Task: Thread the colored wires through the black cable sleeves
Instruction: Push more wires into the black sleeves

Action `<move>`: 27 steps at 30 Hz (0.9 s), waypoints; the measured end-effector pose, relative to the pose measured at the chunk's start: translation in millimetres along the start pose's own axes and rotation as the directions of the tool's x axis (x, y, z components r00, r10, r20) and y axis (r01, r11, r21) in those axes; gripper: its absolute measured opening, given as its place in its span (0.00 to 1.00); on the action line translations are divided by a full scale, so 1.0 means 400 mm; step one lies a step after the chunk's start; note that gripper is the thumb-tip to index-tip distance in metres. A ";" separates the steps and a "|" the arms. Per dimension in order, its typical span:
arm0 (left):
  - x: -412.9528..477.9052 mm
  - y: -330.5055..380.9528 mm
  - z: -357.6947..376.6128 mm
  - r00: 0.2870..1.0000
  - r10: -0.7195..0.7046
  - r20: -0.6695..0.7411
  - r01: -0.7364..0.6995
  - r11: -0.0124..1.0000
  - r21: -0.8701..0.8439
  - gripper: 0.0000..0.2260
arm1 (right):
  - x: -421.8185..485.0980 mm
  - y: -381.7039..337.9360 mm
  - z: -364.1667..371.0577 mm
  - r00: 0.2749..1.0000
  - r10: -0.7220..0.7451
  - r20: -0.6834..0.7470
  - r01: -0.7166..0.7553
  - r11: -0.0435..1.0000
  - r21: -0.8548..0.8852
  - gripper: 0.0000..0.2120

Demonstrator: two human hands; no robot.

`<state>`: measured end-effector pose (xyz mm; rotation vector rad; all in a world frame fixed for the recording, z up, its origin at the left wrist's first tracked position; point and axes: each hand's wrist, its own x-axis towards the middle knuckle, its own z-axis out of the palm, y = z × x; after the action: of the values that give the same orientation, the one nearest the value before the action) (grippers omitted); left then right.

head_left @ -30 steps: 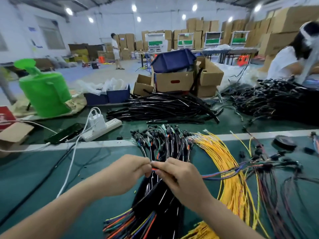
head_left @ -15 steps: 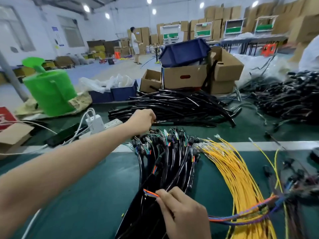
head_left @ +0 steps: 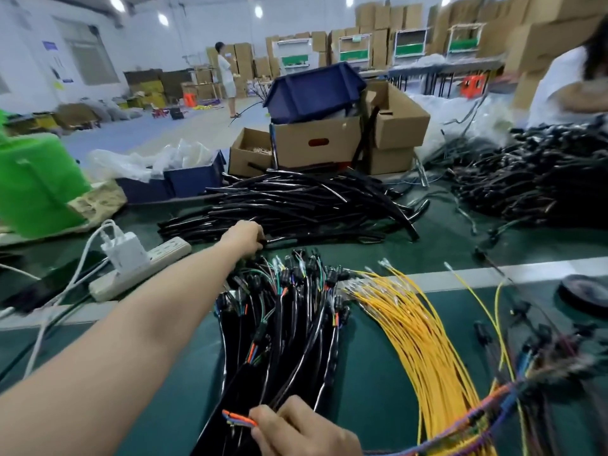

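- We see the colored wires (head_left: 238, 418), with orange and blue ends, pinched between the thumb and fingertips of the right hand (head_left: 296, 429) at the bottom edge. Their strands trail off to the right across the green table (head_left: 378, 406) toward a dark tangle of harnesses (head_left: 552, 357).
- The left hand (head_left: 245, 235) is stretched far forward. Its fingers curl round the near end of one black sleeve (head_left: 279, 240) at the front edge of the pile of black sleeves (head_left: 296, 202).
- Between the two hands lies a bundle of sleeved wires (head_left: 289, 324), with its small connectors fanned out at the far end. The right hand sits over its near end.
- Just beside that bundle on the right, we see yellow wires (head_left: 421, 337) spread in a fan.
- Left of the outstretched arm lies a white power strip (head_left: 141, 274) with a charger (head_left: 123, 250) plugged in, and a dark phone (head_left: 42, 287) is near it.
- Behind the sleeve pile stand cardboard boxes (head_left: 316, 144) with a blue bin (head_left: 312, 90) tilted on top.
- A green roll (head_left: 36, 182) stands at the far left.
- At the far right, a person in white (head_left: 566, 83) is behind a black heap of cables (head_left: 543, 179).
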<state>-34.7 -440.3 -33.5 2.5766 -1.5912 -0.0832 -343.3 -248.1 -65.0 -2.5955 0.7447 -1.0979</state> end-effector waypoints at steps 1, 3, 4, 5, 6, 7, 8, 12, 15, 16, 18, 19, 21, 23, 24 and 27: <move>-0.001 -0.001 -0.010 1.000 0.019 -0.025 -0.019 1.000 -0.014 0.12 | 0.003 0.002 -0.002 1.000 -0.002 0.004 0.002 1.000 0.011 0.16; -0.014 -0.005 -0.046 0.993 0.067 -0.100 -0.070 0.997 -0.031 0.10 | 0.009 0.003 -0.005 1.000 -0.001 0.007 0.000 0.999 0.054 0.09; -0.030 -0.009 -0.069 0.987 0.091 -0.136 -0.097 0.995 -0.039 0.10 | 0.010 0.004 -0.004 1.000 0.008 0.004 -0.008 0.997 0.073 0.09; -0.050 -0.014 -0.095 0.980 0.111 -0.166 -0.122 0.991 -0.058 0.10 | 0.008 0.005 -0.002 1.000 0.018 0.004 -0.018 0.995 0.094 0.09; -0.074 -0.020 -0.124 0.974 0.125 -0.188 -0.143 0.986 -0.088 0.10 | 0.007 0.004 -0.003 0.999 0.028 0.018 -0.030 0.993 0.116 0.09; -0.103 -0.027 -0.155 0.969 0.134 -0.206 -0.160 0.980 -0.119 0.10 | 0.006 0.002 -0.007 0.998 0.040 0.039 -0.045 0.989 0.140 0.09; -0.135 -0.035 -0.190 0.962 0.142 -0.232 -0.179 0.973 -0.145 0.10 | 0.006 -0.001 -0.012 0.997 0.056 0.058 -0.064 0.985 0.158 0.09; -0.284 -0.059 -0.332 0.877 0.164 -0.452 -0.308 0.914 -0.265 0.10 | 0.004 -0.004 -0.025 0.990 0.133 0.054 -0.141 0.977 0.162 0.08; -0.403 -0.062 -0.434 0.746 0.111 -0.657 -0.432 0.831 -0.351 0.09 | -0.003 -0.004 -0.027 0.984 0.157 0.081 -0.171 0.960 0.220 0.11; -0.444 -0.061 -0.468 0.710 0.079 -0.700 -0.477 0.785 -0.395 0.08 | -0.005 -0.003 -0.026 0.984 0.155 0.085 -0.172 0.954 0.245 0.11; -0.526 -0.051 -0.526 0.659 0.001 -0.752 -0.552 0.680 -0.483 0.08 | -0.011 -0.005 -0.023 0.984 0.157 0.088 -0.175 0.944 0.279 0.09; -0.560 -0.042 -0.546 0.636 -0.019 -0.771 -0.584 0.641 -0.498 0.06 | -0.014 -0.006 -0.024 0.983 0.163 0.089 -0.182 0.941 0.286 0.08; -0.617 -0.012 -0.560 0.621 -0.001 -0.783 -0.628 0.597 -0.499 0.03 | -0.020 -0.013 -0.023 0.979 0.185 0.083 -0.202 0.931 0.304 0.07; -0.662 0.029 -0.544 0.684 0.004 -0.730 -0.641 0.481 -0.598 0.02 | -0.023 -0.020 -0.024 0.974 0.209 0.086 -0.225 0.923 0.311 0.07; -0.686 0.049 -0.527 0.706 0.014 -0.708 -0.650 0.410 -0.640 0.02 | -0.023 -0.023 -0.025 0.973 0.213 0.089 -0.231 0.920 0.316 0.07; -0.745 0.104 -0.455 0.640 0.206 -0.740 -0.764 0.281 -0.581 0.03 | -0.024 -0.030 -0.031 0.974 0.213 0.076 -0.226 0.921 0.318 0.07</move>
<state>-186.0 -180.3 148.7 1.0285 -1.4662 -0.0764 -353.4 -233.2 -57.6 -2.1919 0.7521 -1.0025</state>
